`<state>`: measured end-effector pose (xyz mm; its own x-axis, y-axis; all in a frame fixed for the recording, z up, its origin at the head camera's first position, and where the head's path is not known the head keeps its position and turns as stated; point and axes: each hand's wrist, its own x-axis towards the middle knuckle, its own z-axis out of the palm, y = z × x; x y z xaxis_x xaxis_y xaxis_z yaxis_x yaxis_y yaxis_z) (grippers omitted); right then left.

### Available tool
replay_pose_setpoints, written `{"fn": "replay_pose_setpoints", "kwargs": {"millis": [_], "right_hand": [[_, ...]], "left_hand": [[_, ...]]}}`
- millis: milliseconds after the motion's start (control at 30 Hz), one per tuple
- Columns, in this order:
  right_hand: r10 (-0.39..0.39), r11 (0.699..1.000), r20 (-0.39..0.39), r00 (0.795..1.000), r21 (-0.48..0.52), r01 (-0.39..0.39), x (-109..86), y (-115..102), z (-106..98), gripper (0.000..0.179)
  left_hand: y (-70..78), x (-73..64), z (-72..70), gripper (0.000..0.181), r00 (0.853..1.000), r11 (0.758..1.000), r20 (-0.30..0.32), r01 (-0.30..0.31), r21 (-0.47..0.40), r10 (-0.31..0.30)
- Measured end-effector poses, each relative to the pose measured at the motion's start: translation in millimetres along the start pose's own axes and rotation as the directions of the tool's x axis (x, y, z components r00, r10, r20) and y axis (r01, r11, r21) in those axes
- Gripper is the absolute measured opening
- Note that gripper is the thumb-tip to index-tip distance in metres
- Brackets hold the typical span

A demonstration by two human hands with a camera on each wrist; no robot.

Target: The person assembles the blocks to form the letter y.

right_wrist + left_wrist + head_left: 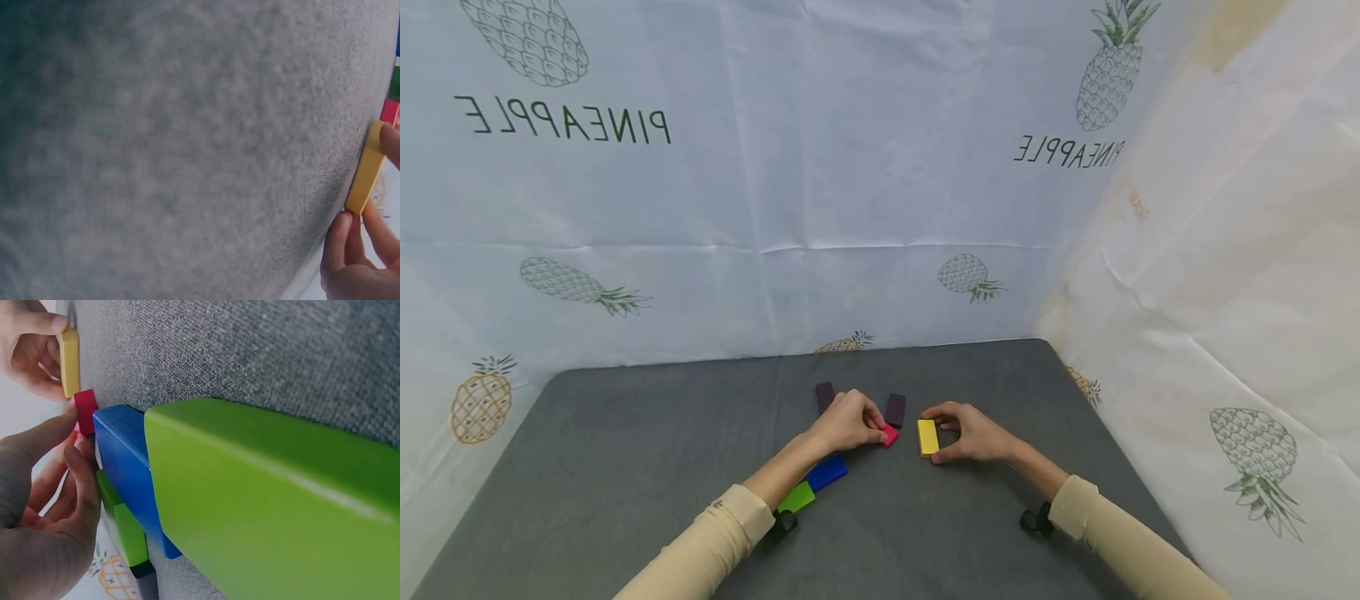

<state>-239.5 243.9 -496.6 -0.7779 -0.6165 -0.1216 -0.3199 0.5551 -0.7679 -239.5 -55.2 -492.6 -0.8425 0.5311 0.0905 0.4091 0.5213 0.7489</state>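
Observation:
On the grey table point(625, 467), my left hand point(878, 429) pinches one end of a small red block point(891, 435) between thumb and fingers. My right hand point(934, 435) grips a yellow block point(927, 437) by its two short ends, just right of the red one. The left wrist view shows the red block point(84, 411) at my left hand's point(74, 434) fingertips, with the yellow block point(69, 362) beyond it. In the right wrist view, my right hand point(369, 181) holds the yellow block point(365, 169) flat on the cloth.
Two dark purple blocks point(825, 396) point(895, 410) lie just behind the hands. A blue block point(827, 472) and a green block point(796, 497) lie under my left forearm. Another small green piece point(122, 525) sits near my left palm. Pineapple-print cloth walls point(880, 208) enclose the table's back and right.

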Motion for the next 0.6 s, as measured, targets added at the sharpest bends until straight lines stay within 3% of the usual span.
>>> {"fn": "replay_pose_setpoints", "kwargs": {"millis": [300, 600], "right_hand": [[0.014, 1.000, -0.042, 0.999, -0.019, -0.015, 7.4, -3.5, -5.2, 0.066], [0.007, 1.000, -0.118, 0.993, -0.026, -0.010, 32.9, -12.1, -19.2, 0.066]], "left_hand": [[0.2, -0.2, 0.5, 0.009, 1.000, 1.000, 0.000, -0.001, 0.005, 0.001], [-0.6, 0.7, 0.3, 0.010, 1.000, 1.000, -0.007, 0.014, 0.002, -0.014]]}}
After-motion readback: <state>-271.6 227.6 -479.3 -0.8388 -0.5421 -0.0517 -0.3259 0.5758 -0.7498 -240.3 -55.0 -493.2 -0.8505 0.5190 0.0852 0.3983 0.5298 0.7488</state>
